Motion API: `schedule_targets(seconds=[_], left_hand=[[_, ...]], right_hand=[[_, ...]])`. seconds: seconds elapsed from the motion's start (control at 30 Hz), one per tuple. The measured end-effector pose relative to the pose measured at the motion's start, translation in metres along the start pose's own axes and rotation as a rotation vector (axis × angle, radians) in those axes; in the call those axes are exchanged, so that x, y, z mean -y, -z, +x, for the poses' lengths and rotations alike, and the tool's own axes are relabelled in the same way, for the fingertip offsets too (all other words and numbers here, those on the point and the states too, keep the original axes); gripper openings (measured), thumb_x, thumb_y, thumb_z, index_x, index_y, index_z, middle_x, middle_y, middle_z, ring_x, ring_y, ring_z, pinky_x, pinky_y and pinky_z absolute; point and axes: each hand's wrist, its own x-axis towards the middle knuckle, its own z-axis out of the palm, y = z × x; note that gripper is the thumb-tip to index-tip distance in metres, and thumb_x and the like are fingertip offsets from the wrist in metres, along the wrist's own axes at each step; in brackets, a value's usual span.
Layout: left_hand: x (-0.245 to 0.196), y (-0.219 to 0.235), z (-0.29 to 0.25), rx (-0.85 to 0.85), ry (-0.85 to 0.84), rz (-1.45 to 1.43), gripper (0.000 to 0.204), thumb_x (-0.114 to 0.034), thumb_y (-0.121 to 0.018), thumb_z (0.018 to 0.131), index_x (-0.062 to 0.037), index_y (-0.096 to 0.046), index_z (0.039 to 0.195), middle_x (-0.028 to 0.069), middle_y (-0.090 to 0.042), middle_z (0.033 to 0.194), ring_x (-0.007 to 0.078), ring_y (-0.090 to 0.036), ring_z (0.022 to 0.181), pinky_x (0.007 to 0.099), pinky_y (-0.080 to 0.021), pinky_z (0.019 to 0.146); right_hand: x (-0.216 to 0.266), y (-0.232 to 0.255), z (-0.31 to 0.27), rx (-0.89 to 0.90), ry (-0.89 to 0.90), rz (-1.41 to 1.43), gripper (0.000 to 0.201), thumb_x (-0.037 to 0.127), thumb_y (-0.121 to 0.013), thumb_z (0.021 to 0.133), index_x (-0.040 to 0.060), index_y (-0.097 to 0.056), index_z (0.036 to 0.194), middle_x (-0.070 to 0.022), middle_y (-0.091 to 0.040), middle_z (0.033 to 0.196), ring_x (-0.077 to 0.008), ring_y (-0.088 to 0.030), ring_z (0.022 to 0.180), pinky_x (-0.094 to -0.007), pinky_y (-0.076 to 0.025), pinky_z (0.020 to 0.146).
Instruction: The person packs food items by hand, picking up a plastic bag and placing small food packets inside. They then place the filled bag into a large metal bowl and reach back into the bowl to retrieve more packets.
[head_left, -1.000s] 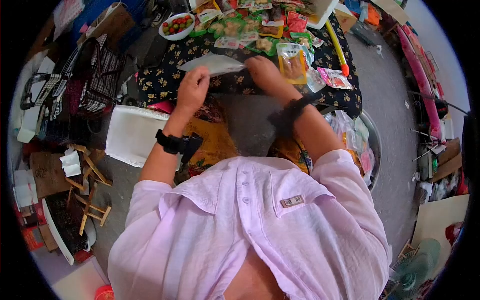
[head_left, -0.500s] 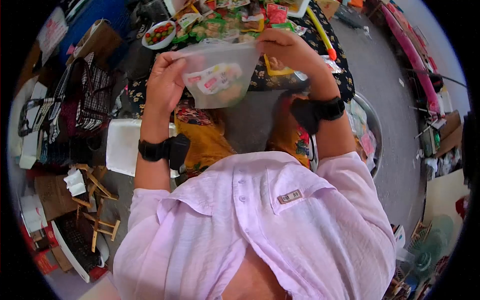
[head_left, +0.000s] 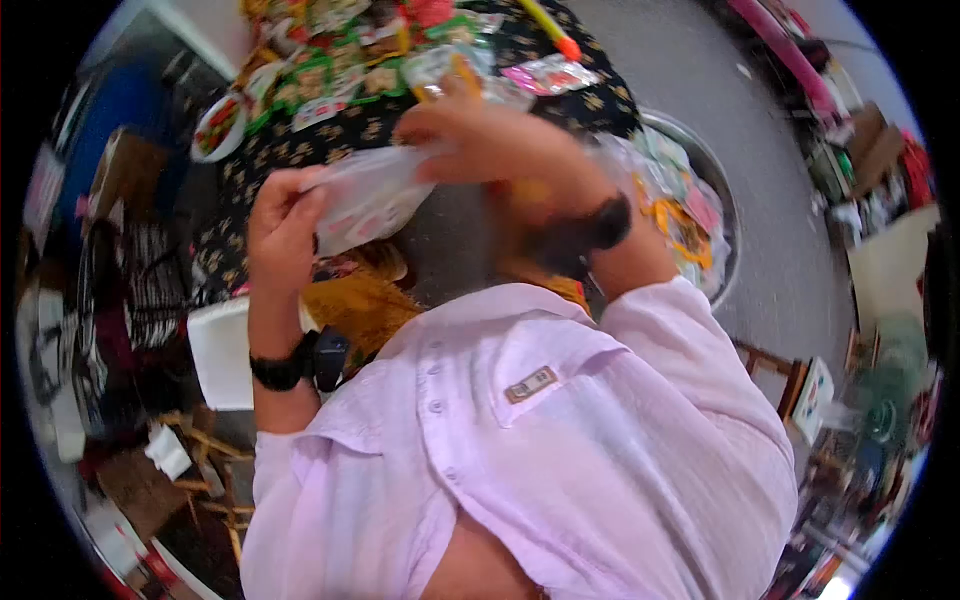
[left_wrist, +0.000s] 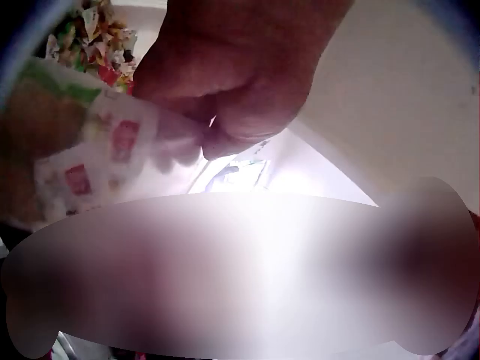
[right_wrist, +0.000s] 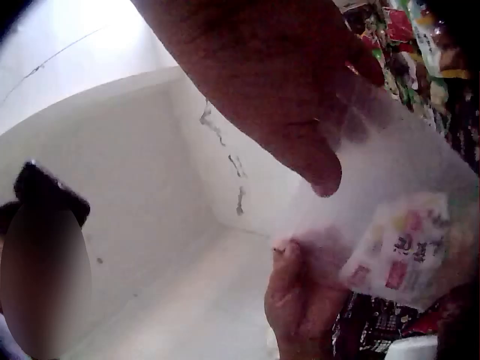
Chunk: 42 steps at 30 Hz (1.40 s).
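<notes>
A frosted, see-through plastic bag point(head_left: 372, 195) is held up over the near edge of the cloth-covered table. Through its film show snack packets with white and red labels point(right_wrist: 401, 244). My left hand point(head_left: 284, 228) pinches the bag's left end between thumb and fingers. At the other end is my right hand point(head_left: 470, 135), somewhat blurred in the head view. From the right wrist, its thumb lies on the near face of the bag, with fingers showing through the film behind. In the left wrist view the bag point(left_wrist: 56, 142) hangs beside the left hand.
Many snack packets point(head_left: 325, 75) cover the dark flowered tablecloth point(head_left: 255, 180). A white bowl of small red and green fruit point(head_left: 218, 128) stands at its left edge. Right of the table, a metal basin point(head_left: 735, 230) holds wrappers; a white foam box point(head_left: 218, 355) sits at lower left.
The bag rose from low over the table, turned its face toward me, then shifted left and tilted. The right hand has gone from its upper corner to its right end. The head view has swung right.
</notes>
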Motion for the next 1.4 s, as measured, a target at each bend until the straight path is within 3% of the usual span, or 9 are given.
schedule_targets(seconds=[0.07,0.27,0.47,0.57,0.67,0.87,1.0,1.2,1.4], left_hand=[[0.004,-0.005,-0.001,0.042,0.012,-0.061,0.009,-0.003,-0.046,0.077,-0.0011,-0.05,0.085,0.0054,-0.053,0.086,0.0109,-0.049,0.076,0.0234,-0.039,0.071],[0.019,-0.008,-0.007,0.235,0.111,-0.304,0.01,-0.003,-0.043,0.08,-0.0016,-0.048,0.088,0.0098,-0.05,0.09,0.017,-0.048,0.084,0.0318,-0.037,0.079],[0.054,-0.006,-0.008,0.202,0.306,-0.096,0.013,-0.011,-0.047,0.08,-0.0014,-0.049,0.088,0.0066,-0.054,0.087,0.014,-0.052,0.085,0.0282,-0.04,0.079],[0.094,0.01,-0.014,0.123,0.467,0.064,0.012,-0.012,-0.047,0.08,-0.0034,-0.049,0.088,0.0038,-0.053,0.083,0.0099,-0.051,0.073,0.0233,-0.042,0.066],[0.124,0.027,-0.021,0.038,0.675,0.165,0.01,-0.014,-0.048,0.079,-0.0058,-0.049,0.085,-0.0005,-0.049,0.074,0.0057,-0.043,0.057,0.0187,-0.037,0.048],[0.18,0.063,-0.035,0.129,0.538,0.444,0.013,-0.014,-0.049,0.078,-0.0043,-0.049,0.086,-0.0017,-0.047,0.073,0.0053,-0.042,0.062,0.0194,-0.037,0.052],[0.172,0.054,-0.032,0.093,0.653,0.367,0.014,-0.014,-0.049,0.078,-0.0034,-0.049,0.087,-0.0016,-0.047,0.073,0.0055,-0.042,0.065,0.0195,-0.036,0.054],[0.183,0.064,-0.035,0.115,0.625,0.313,0.014,-0.014,-0.049,0.078,-0.003,-0.049,0.087,-0.0021,-0.047,0.073,0.0052,-0.042,0.064,0.0189,-0.035,0.055],[0.171,0.057,-0.033,0.102,0.623,0.316,0.013,-0.013,-0.049,0.079,-0.0024,-0.049,0.086,-0.002,-0.048,0.074,0.0044,-0.042,0.064,0.0179,-0.034,0.057]], right_hand=[[0.023,0.003,-0.002,0.129,-0.034,0.024,0.025,0.023,-0.054,0.068,0.0016,-0.052,0.081,-0.0159,-0.055,0.075,-0.0333,-0.052,0.074,-0.0397,-0.042,0.063],[0.02,-0.009,-0.035,-0.008,0.033,0.045,0.013,0.015,-0.05,0.071,0.0025,-0.047,0.071,-0.0141,-0.049,0.066,-0.0303,-0.051,0.066,-0.0373,-0.04,0.056],[0.01,0.036,-0.091,0.016,-0.279,0.018,0.014,0.017,-0.05,0.072,0.0033,-0.05,0.074,-0.0144,-0.052,0.068,-0.0319,-0.052,0.068,-0.0386,-0.041,0.058],[-0.003,0.056,-0.135,-0.214,-0.303,0.016,0.016,0.016,-0.053,0.072,0.0013,-0.047,0.073,-0.0132,-0.047,0.063,-0.0256,-0.048,0.059,-0.0325,-0.038,0.053],[-0.011,0.069,-0.176,-0.248,-0.576,0.066,0.017,0.015,-0.054,0.073,0.0006,-0.047,0.07,-0.0111,-0.043,0.058,-0.0188,-0.042,0.053,-0.0297,-0.035,0.05],[-0.075,0.019,-0.277,-0.397,-0.947,0.255,0.014,0.016,-0.053,0.073,0.0013,-0.053,0.071,-0.0037,-0.05,0.06,-0.0121,-0.046,0.055,-0.0255,-0.038,0.051],[-0.103,0.009,-0.351,-0.479,-1.339,0.361,0.014,0.016,-0.052,0.073,0.0021,-0.054,0.074,-0.0017,-0.053,0.063,-0.0115,-0.049,0.057,-0.0245,-0.04,0.053],[-0.131,0.033,-0.445,-0.511,-1.492,-0.033,0.019,0.021,-0.05,0.074,0.0025,-0.053,0.073,-0.0094,-0.055,0.066,-0.0194,-0.053,0.06,-0.0306,-0.041,0.056],[-0.155,0.025,-0.439,-0.397,-1.42,-0.543,0.023,0.024,-0.046,0.074,0.0019,-0.052,0.076,-0.0183,-0.056,0.076,-0.0342,-0.053,0.072,-0.0395,-0.04,0.062]])
